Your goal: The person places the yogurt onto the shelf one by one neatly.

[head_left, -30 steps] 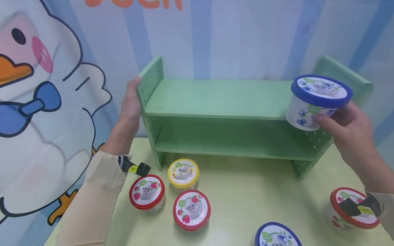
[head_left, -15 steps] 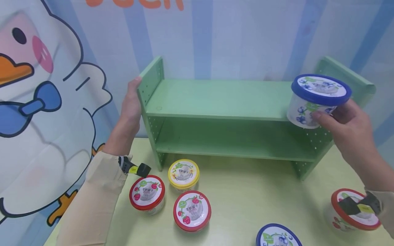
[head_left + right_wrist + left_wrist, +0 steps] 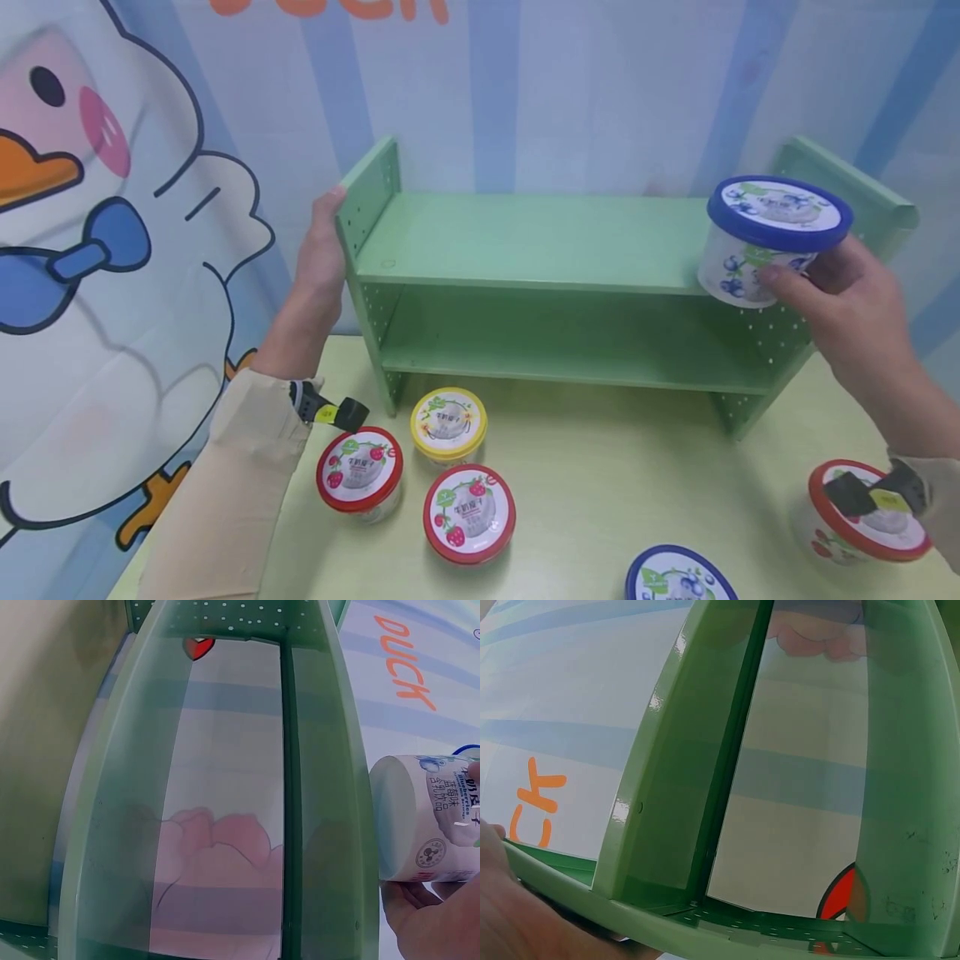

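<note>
Blue-striped backdrop (image 3: 592, 100) behind a green shelf unit (image 3: 577, 329), blue-lidded cup (image 3: 772, 243) in hand
By the head view's clock, the right hand (image 3: 855, 308) at three grips that cup, thumb in front, near the top board (image 3: 540, 237); the left hand (image 3: 318, 258), past nine, touches the left side panel (image 3: 367, 196), finger curl impossible to tell; red-lidded cups (image 3: 469, 514) stand at four, six and seven, a yellow-lidded cup (image 3: 448, 425) near six

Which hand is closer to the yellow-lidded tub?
The left hand: at the left end of the shelf, above-left of the yellow-lidded tub in the head view. The right hand, holding a blue-lidded tub, is far to the right.
</note>
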Tool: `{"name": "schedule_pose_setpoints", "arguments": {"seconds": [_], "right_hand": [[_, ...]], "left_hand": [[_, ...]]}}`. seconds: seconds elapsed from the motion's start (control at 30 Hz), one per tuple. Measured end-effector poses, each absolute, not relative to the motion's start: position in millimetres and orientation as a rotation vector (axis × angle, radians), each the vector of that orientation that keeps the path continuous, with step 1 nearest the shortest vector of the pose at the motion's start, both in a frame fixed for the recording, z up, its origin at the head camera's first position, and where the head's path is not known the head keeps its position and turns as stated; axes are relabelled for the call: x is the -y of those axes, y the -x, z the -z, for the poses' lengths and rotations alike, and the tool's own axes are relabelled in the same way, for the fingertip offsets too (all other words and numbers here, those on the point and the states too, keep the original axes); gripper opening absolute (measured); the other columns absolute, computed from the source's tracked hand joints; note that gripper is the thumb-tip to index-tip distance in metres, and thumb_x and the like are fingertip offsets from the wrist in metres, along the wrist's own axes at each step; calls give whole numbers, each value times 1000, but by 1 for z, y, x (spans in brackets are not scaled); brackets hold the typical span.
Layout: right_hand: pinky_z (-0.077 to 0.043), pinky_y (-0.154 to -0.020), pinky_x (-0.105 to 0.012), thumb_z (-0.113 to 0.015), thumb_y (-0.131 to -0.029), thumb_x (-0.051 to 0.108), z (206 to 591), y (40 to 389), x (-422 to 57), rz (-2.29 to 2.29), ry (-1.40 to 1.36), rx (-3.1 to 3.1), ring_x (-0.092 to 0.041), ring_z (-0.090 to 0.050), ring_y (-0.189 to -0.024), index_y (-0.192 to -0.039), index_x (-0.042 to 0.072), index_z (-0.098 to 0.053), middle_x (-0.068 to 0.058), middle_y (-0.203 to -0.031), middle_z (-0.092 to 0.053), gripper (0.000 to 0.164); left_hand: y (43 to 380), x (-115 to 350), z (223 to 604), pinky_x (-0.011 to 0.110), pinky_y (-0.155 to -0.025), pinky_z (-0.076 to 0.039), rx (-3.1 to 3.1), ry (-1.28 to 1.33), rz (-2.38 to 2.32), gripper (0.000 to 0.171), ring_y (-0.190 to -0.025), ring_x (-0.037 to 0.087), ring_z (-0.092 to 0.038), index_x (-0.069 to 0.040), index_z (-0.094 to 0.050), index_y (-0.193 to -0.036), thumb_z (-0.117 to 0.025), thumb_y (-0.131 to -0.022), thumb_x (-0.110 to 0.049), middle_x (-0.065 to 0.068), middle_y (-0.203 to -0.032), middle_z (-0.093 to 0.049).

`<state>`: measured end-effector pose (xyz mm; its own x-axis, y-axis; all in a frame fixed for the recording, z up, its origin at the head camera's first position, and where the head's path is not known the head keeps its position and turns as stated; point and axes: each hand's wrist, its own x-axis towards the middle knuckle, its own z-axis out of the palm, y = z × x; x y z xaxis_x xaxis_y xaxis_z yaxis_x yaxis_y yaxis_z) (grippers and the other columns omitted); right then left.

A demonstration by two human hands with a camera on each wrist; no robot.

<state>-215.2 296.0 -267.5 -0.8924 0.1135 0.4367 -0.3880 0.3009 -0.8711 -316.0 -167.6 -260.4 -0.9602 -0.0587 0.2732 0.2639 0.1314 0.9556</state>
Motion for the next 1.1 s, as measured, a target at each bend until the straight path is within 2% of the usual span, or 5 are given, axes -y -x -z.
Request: {"name": "schedule_pose_setpoints", "arguments": {"seconds": [0.27,0.5,0.6,0.83,1.1], "right_hand": [[-47,-84,-11,-70,-91,5,262,219,-295,-1514,-195,2251,-14,-51,-121,-144,17,-48,-1,-135,-55,58],[-47,-83,-11,-71,-90,4,262,222,-295,-1546,-211,2215,-14,-52,-121,-142,16,-51,-1,-133,-57,57],[-47,-82,-11,-71,-89,3,262,224,-297,-1599,-223,2184,-15,-51,-123,-141,15,-52,-2,-134,-57,57],[-47,-83,-11,-70,-92,10,260,226,-300,-1416,-152,2308,-13,-52,-122,-143,19,-50,-1,-136,-56,55],[-47,-81,-11,-71,-92,13,258,227,-298,-1401,-127,2340,-12,-52,-120,-142,19,-50,-2,-136,-55,54]], "left_hand": [[316,168,260,44,-96,-33,2158,215,1915,61,-81,22,-55,-20,-58,-120,-25,-98,-67,12,-90,-58],[316,168,260,43,-93,-35,2164,226,1894,59,-78,22,-55,-20,-58,-109,-24,-98,-67,12,-86,-58],[316,168,260,42,-93,-35,2168,228,1892,58,-79,21,-55,-22,-58,-112,-24,-98,-67,13,-89,-58],[316,167,260,38,-86,-40,2146,237,1911,59,-69,20,-55,-17,-58,-102,-26,-99,-66,12,-82,-59],[315,168,259,41,-93,-35,2141,215,1935,57,-72,20,-56,-18,-58,-101,-27,-99,-65,10,-81,-59]]}}
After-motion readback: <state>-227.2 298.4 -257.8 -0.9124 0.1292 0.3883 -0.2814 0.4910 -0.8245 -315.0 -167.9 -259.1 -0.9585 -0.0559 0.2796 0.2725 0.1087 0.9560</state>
